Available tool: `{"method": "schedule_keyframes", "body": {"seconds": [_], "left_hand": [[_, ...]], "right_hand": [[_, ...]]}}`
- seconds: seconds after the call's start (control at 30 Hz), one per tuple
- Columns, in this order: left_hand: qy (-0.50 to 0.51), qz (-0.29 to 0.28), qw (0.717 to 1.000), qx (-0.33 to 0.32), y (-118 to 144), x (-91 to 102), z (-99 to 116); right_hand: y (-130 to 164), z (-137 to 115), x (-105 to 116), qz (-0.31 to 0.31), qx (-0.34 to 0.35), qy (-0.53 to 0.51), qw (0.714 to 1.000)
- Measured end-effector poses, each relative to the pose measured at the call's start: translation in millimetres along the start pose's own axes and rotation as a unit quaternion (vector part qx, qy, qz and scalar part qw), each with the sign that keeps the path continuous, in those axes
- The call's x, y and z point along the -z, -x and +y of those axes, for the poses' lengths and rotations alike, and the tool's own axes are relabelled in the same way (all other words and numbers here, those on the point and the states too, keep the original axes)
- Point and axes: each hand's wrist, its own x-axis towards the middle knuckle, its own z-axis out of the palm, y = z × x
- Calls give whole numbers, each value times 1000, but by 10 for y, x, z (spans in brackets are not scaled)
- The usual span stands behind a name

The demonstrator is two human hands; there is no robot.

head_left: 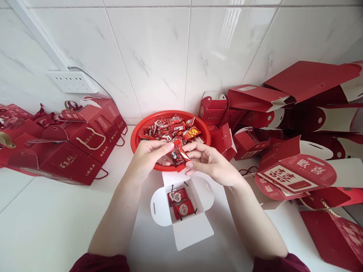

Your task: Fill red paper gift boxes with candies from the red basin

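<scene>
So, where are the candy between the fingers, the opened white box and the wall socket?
Candy (178,155): head view, middle of its wrapper.
Opened white box (193,235): head view, its near flap.
Wall socket (72,82): head view, its front panel.

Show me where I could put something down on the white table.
White tabletop shows left of the left forearm, in front of the red boxes there, and between that forearm and the open white box. It's crowded right of the red basket, where more boxes pile up.

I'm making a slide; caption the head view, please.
Left hand and right hand hold a wrapped candy near a red basket of candies and an open box containing two red packets.
</scene>
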Motion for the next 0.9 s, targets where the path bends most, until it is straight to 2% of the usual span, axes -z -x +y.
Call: {"method": "schedule_keyframes", "body": {"seconds": [0.63, 0.83, 0.9], "left_hand": [[-12, -24, 1000, -7, 35, -5, 26], [-35, -22, 999, -18, 43, 7, 38], [-58, -3, 998, -26, 42, 50, 47]], "right_hand": [[-1, 42, 12, -22, 1, -14, 1000], [2, 59, 16, -37, 3, 7, 999], [13, 45, 20, -38, 0, 37, 999]]}}
